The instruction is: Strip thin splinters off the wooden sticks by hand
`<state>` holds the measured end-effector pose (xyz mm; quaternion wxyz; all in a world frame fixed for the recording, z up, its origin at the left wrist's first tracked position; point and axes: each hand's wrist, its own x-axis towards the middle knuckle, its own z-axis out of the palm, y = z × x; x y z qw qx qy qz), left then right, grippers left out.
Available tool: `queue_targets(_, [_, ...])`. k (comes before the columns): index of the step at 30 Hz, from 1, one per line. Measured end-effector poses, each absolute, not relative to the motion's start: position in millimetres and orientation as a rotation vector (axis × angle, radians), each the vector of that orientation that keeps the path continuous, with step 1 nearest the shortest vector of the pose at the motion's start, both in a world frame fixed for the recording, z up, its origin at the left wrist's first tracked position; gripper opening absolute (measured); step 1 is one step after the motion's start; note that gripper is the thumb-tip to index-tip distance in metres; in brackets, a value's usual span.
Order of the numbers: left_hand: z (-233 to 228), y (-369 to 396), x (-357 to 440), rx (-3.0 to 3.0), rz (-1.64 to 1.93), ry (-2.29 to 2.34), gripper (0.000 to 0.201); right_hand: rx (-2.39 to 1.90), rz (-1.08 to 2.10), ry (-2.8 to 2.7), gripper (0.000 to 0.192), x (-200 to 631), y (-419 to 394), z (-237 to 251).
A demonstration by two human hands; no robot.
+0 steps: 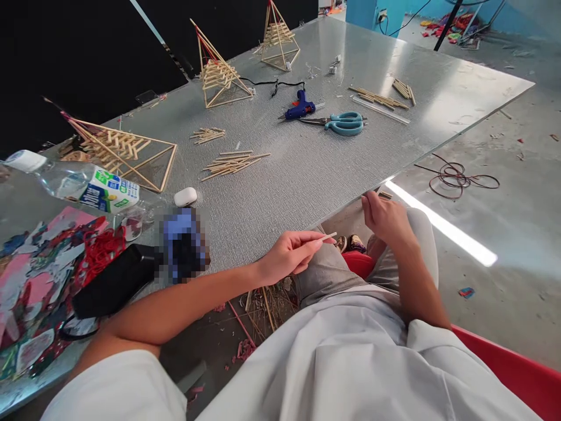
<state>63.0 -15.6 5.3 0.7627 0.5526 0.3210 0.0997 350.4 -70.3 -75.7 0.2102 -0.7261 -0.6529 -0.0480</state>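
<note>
My left hand [287, 257] pinches a short wooden stick [329, 236] between thumb and fingers, just in front of the table edge. My right hand [388, 219] is closed over my knee by the edge. A small thin tip shows at its fingers, too little to name. Beside those fingers a few short sticks [385, 195] show in part. Loose sticks lie on the table in a long pile [234, 164] and a short pile [208, 135]. Farther off are teal-handled scissors [345, 123] and a blue glue gun [300, 106].
Three stick pyramid frames [127, 149] stand along the back. More sticks [379, 98] lie at right beside a clear glue stick [381, 110]. On the left are a plastic bottle [87, 181], a white earbud case [184, 196], a blurred phone-like object [184, 245] and colourful scraps [39, 263].
</note>
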Motion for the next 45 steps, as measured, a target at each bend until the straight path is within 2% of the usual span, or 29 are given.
queue_targets(2, [1,-15,64,1.225,0.199,0.722,0.056,-2.246,-0.047,-1.851,0.023,351,-85,-68])
queue_targets(4, [-2,-14,65,1.243,0.174,0.738,0.056,-2.172,-0.014,-1.933,0.028,341,-101,-58])
queue_targets(9, [-5,-16,66,1.395,0.143,0.72,0.052,-1.254,0.223,-2.097,0.033,301,-107,-30])
queue_targets(12, [-4,-18,66,1.457,0.163,0.71,0.047,-0.978,0.341,-2.083,0.035,295,-97,-26])
queue_targets(15, [-2,-18,66,1.442,0.16,0.717,0.046,-0.973,0.339,-2.052,0.03,299,-93,-28])
queue_targets(22, [-4,-16,67,1.22,0.133,0.691,0.052,-1.008,0.072,-2.064,0.015,294,-94,-34])
queue_targets(27, [-3,-16,68,1.236,0.149,0.678,0.053,-0.966,-0.052,-2.01,0.018,291,-92,-36])
queue_targets(31, [-1,-16,66,1.249,0.141,0.662,0.059,-0.922,0.073,-1.935,0.019,293,-88,-40])
queue_targets(35, [1,-16,65,1.258,0.172,0.657,0.064,-0.981,0.266,-1.749,0.012,295,-88,-41])
queue_targets(39, [2,-17,65,1.247,0.205,0.682,0.066,-1.055,0.259,-1.578,0.009,302,-92,-38])
queue_targets(45, [3,-18,65,1.264,0.216,0.7,0.068,-0.992,0.334,-1.627,0.009,306,-94,-35])
